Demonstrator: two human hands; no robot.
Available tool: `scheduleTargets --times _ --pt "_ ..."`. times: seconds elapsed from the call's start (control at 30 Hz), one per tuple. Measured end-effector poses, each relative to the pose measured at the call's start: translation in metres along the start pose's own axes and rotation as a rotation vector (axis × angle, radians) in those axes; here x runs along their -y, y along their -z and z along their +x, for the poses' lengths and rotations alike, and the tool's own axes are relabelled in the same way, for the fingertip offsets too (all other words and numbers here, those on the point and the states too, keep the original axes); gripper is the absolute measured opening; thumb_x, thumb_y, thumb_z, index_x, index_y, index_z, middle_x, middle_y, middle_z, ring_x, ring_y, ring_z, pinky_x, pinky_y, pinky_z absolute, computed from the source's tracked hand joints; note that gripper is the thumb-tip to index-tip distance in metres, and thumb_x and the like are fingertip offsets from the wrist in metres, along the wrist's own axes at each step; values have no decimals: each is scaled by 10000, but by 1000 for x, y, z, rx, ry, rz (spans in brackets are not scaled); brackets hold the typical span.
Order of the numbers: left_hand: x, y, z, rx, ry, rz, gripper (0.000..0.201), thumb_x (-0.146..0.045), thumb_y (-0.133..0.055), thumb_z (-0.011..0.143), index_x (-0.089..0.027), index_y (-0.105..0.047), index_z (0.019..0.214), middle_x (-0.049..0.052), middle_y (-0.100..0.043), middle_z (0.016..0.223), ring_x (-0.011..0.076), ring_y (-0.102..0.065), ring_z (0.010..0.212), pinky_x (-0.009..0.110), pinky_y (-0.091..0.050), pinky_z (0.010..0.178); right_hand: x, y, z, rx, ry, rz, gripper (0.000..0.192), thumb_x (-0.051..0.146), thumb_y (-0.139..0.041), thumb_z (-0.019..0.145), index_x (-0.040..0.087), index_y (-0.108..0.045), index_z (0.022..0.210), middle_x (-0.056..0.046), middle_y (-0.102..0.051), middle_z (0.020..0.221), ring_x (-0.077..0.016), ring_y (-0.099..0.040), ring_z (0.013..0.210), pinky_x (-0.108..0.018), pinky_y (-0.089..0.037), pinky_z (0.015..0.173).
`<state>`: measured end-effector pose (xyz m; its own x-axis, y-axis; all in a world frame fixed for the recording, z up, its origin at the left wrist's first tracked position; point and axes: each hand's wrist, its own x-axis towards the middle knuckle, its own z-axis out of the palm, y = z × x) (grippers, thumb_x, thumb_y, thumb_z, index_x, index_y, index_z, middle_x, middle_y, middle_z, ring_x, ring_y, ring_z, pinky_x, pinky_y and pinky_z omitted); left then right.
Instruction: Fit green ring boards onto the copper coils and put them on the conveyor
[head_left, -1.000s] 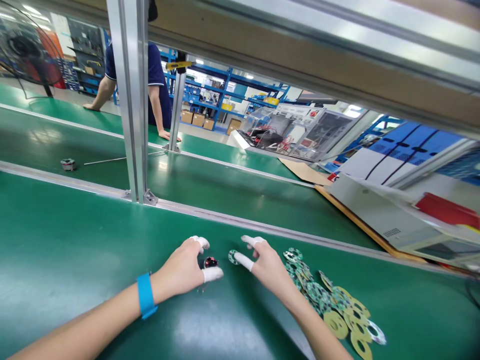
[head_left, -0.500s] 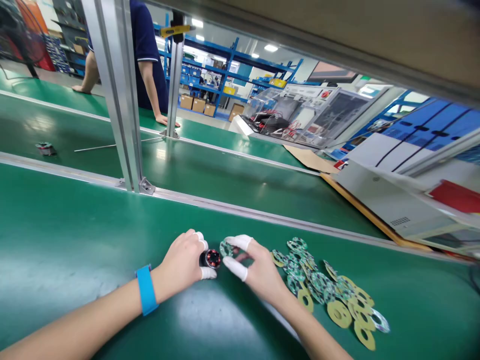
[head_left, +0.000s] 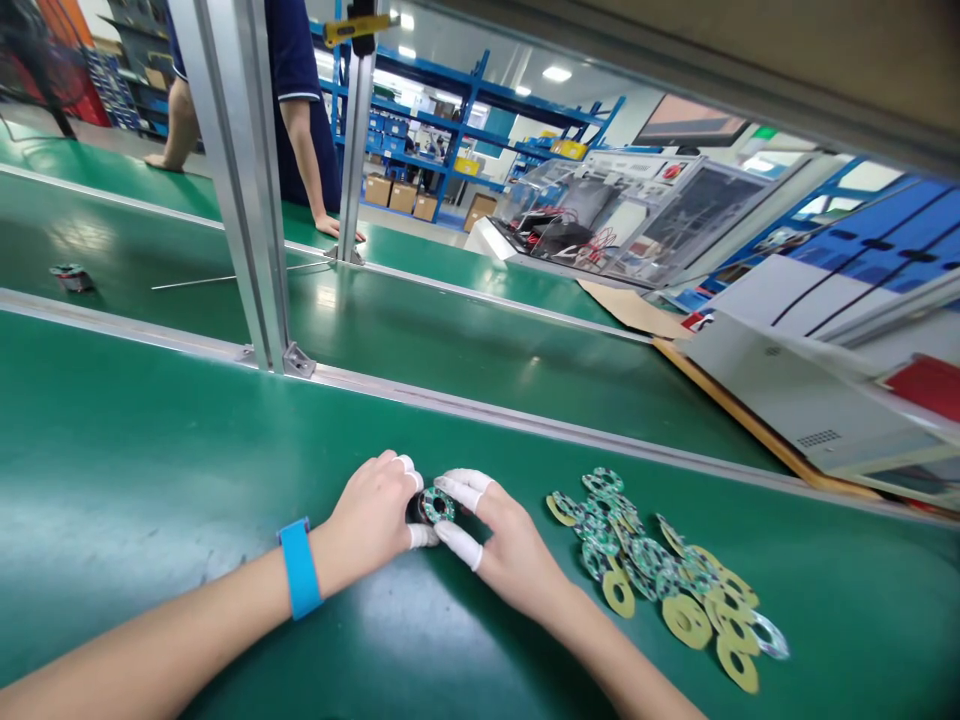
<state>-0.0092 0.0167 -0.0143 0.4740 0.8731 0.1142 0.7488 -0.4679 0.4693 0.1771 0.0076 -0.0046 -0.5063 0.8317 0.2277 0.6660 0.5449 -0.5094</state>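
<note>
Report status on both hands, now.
Left hand steadies small round part. Right hand sets ring board on it. Spare ring boards right, apart.

Bright ceiling strip lights (head_left: 556, 73) at upper centre throw pale glare patches on the glossy green conveyor belt (head_left: 112, 470), while frame edges bend and blur, especially far right.

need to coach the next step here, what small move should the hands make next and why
Probably press the ring-shaped circuit board down flat: the right hand has it on top of the small round motor part that the left hand steadies on the green bench, and it looks slightly tilted.
</note>
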Motion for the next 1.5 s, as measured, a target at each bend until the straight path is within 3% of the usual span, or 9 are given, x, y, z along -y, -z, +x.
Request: scheduleTargets --times 0.63,0.83,1.1,1.33,1.5 --pt "-1 2 0 23 -9 41 304 -461 -630 777 -161 -588 759 67 -572 819 228 -505 796 344 -406 695 1 -4 -4 5 37 -162 299 319 -497 878 211 -610 1133 -113 -656 1054 -246 -605 938 -373 -529 778" --pt "1 -1 1 28 -15 53 288 -448 -639 772 -164 -590 778 56 -566 805 218 -506 781 333 -402 680 -1 -8 0 -61 -14 4 340 309 -555 831 214 -587 1155 -115 -641 1096 -247 -599 979 -398 -516 826" --pt "-2 2 2 44 18 67 309 -435 -726 691 -163 -598 766 54 -581 807 223 -523 764 322 -389 651 6 8 15 88 -94 265 257 189 -621 725 200 -672 976 -72 -648 903 -191 -600 780 -302 -532 663" --pt "-2 0 4 50 10 29 298 -457 -652 754 -163 -604 745 60 -587 788 220 -523 758 321 -389 660 9 9 16 91 -155 301 211 170 -614 714 210 -695 905 -61 -636 853 -186 -589 733 -284 -523 607" --pt "-4 2 4 71 37 27 270 -389 -729 692 -154 -608 743 59 -589 799 217 -523 762 318 -400 675 14 5 17 101 -189 282 185 191 -633 706 195 -682 885 -57 -613 810 -190 -576 711 -301 -519 609"
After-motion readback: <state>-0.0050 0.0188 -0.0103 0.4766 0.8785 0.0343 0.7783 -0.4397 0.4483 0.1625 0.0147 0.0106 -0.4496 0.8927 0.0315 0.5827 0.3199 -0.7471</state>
